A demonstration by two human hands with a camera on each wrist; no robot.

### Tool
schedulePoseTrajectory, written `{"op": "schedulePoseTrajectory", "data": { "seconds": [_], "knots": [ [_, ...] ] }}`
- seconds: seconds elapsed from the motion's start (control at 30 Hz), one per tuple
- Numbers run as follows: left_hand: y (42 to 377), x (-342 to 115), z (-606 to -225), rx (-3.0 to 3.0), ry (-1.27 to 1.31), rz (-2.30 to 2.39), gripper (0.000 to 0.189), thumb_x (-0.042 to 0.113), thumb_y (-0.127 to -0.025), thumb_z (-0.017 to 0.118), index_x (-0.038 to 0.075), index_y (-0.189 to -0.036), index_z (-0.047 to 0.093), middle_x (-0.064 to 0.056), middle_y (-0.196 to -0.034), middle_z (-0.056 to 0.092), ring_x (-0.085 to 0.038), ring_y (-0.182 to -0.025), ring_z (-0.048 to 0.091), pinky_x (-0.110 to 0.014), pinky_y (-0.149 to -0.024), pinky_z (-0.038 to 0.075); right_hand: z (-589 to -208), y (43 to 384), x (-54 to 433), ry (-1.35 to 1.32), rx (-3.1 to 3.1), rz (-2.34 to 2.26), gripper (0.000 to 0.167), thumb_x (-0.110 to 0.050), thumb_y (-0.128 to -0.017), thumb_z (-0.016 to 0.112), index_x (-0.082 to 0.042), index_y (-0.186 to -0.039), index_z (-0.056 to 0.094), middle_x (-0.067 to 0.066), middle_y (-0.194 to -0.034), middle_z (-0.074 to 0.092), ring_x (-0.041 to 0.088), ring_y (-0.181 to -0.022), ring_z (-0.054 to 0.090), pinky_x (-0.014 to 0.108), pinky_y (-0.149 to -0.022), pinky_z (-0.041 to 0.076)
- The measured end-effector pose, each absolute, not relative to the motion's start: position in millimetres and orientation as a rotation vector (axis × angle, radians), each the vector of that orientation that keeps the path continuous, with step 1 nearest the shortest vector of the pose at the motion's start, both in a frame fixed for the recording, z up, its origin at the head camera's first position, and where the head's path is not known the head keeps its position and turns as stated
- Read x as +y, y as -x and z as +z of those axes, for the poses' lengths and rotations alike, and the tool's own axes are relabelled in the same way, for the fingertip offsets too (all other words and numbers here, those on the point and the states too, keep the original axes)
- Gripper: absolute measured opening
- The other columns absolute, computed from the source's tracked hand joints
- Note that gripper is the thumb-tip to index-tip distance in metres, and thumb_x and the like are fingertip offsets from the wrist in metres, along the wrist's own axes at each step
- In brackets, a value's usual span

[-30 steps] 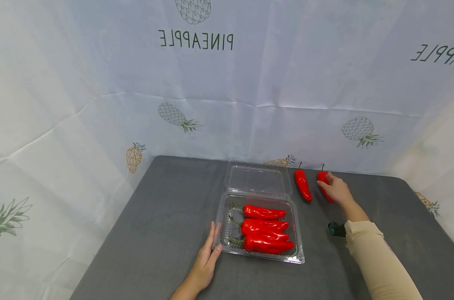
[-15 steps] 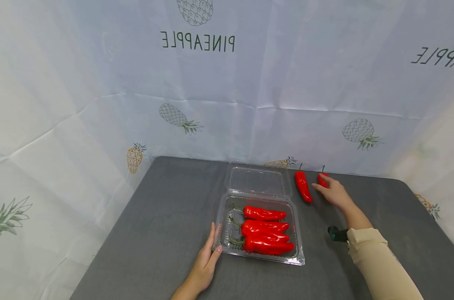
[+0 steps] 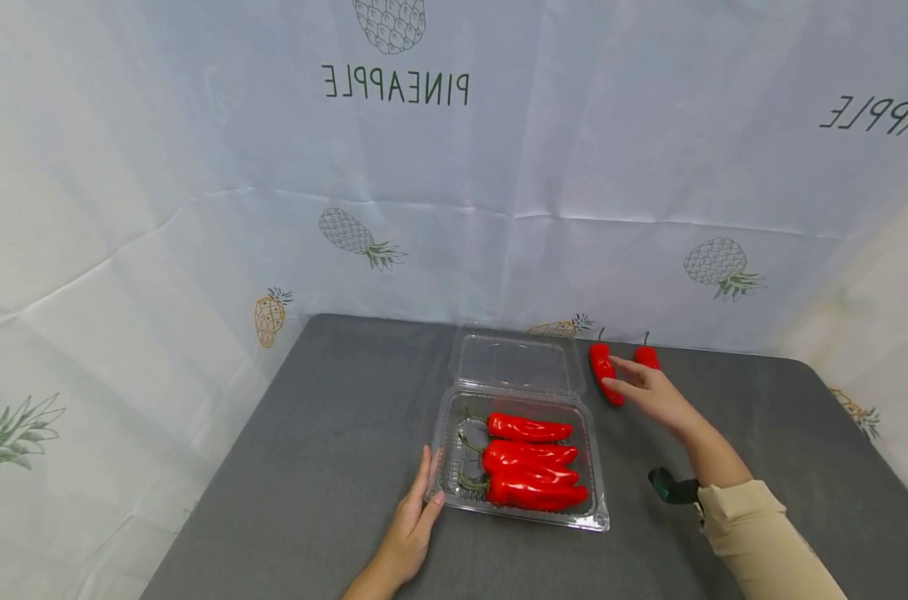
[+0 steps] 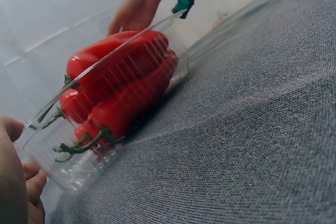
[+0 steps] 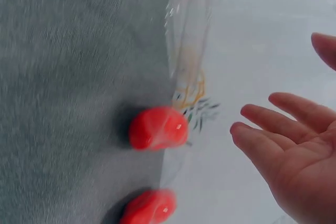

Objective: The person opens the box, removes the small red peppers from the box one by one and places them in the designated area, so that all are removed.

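My left hand [image 3: 405, 529] grips the left front corner of a clear plastic clamshell container [image 3: 598, 518]. In the left wrist view its thumb lies at the rim, with curled fingers [image 4: 35, 184] below. Several red peppers [image 3: 532, 492] with green stems lie in the container, stems leftward. My right hand [image 3: 652, 396] is over the back right of the table, fingers spread and holding nothing. In the head view its fingertips overlap a loose red pepper [image 3: 600, 358]; the right wrist view shows them apart from it. A second loose pepper [image 3: 646, 357] is partly hidden behind this hand.
The container's clear lid [image 3: 517, 358] lies folded back toward the rear edge. Grey cloth covers the table [image 3: 334, 417]. Behind it hangs a pale curtain [image 3: 574, 167] with pineapple prints. A dark green and black device [image 3: 671, 487] sits at my right wrist.
My right hand has let go of the right loose pepper, which stays on the table, and moved left toward the other one. The left hand and container have stayed put.
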State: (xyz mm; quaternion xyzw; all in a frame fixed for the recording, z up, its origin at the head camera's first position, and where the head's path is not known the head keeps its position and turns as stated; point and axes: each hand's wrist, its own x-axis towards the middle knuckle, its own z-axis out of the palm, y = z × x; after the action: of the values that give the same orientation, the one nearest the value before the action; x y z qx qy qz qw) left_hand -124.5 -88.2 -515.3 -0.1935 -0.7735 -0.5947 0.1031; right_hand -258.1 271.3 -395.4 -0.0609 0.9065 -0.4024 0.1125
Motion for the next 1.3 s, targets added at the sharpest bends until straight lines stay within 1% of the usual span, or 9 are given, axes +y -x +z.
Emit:
{"op": "schedulePoseTrajectory", "data": {
  "seconds": [0.13,0.37,0.6,0.77,0.93,1.07,1.3],
  "knots": [
    [125,-88,-515,-2.274,0.575,-1.754,0.060,0.002,-0.095,0.044,-0.007,-0.146,0.013,-0.024,-0.145,0.035,0.002,-0.137,0.020,-0.003,-0.106,0.012,-390,248,263,0.214,2.605,-1.237,0.071,-0.040,-0.093,0.053,0.001,-0.145,0.026,0.026,-0.149,0.027,0.046,-0.135,0.027,0.063,-0.103,0.029],
    [126,-88,-515,-2.275,0.572,-1.772,0.061,0.003,-0.096,0.044,-0.005,-0.147,0.012,-0.023,-0.146,0.034,0.000,-0.137,0.020,-0.003,-0.106,0.012,-388,236,252,0.300,2.595,-1.276,0.067,-0.035,-0.092,0.057,-0.001,-0.143,0.032,0.025,-0.146,0.033,0.046,-0.134,0.031,0.057,-0.100,0.037],
    [126,-88,-515,-2.269,0.582,-1.771,0.061,0.003,-0.096,0.043,-0.004,-0.147,0.011,-0.024,-0.145,0.034,-0.001,-0.137,0.021,-0.003,-0.106,0.012,-387,224,240,0.402,2.544,-1.311,0.062,-0.031,-0.091,0.058,-0.001,-0.142,0.036,0.025,-0.146,0.035,0.046,-0.134,0.031,0.053,-0.101,0.038],
    [127,-88,-515,-2.255,0.587,-1.763,0.061,0.002,-0.095,0.043,-0.006,-0.147,0.012,-0.026,-0.144,0.034,0.001,-0.136,0.021,-0.003,-0.106,0.013,-386,217,231,0.460,2.494,-1.327,0.061,-0.030,-0.091,0.059,-0.003,-0.141,0.038,0.024,-0.146,0.035,0.046,-0.134,0.030,0.052,-0.101,0.039],
    [128,-87,-515,-2.237,0.617,-1.738,0.060,0.000,-0.095,0.044,-0.009,-0.145,0.013,-0.027,-0.143,0.036,0.002,-0.136,0.022,-0.003,-0.106,0.013,-385,211,223,0.452,2.447,-1.326,0.062,-0.032,-0.090,0.060,-0.004,-0.141,0.038,0.023,-0.147,0.034,0.046,-0.135,0.028,0.052,-0.102,0.037],
    [127,-87,-515,-2.234,0.625,-1.726,0.060,-0.001,-0.094,0.044,-0.010,-0.145,0.013,-0.026,-0.143,0.037,0.001,-0.136,0.023,-0.004,-0.106,0.013,-387,207,218,0.485,2.417,-1.335,0.061,-0.029,-0.090,0.060,-0.002,-0.140,0.039,0.024,-0.146,0.035,0.048,-0.133,0.029,0.053,-0.102,0.038],
    [125,-87,-515,-2.233,0.624,-1.735,0.061,-0.001,-0.094,0.044,-0.008,-0.146,0.013,-0.026,-0.143,0.036,-0.001,-0.137,0.022,-0.004,-0.106,0.013,-393,205,207,0.563,2.330,-1.311,0.058,-0.027,-0.091,0.059,-0.002,-0.140,0.040,0.026,-0.145,0.034,0.050,-0.133,0.029,0.049,-0.095,0.046]
  ]
}}
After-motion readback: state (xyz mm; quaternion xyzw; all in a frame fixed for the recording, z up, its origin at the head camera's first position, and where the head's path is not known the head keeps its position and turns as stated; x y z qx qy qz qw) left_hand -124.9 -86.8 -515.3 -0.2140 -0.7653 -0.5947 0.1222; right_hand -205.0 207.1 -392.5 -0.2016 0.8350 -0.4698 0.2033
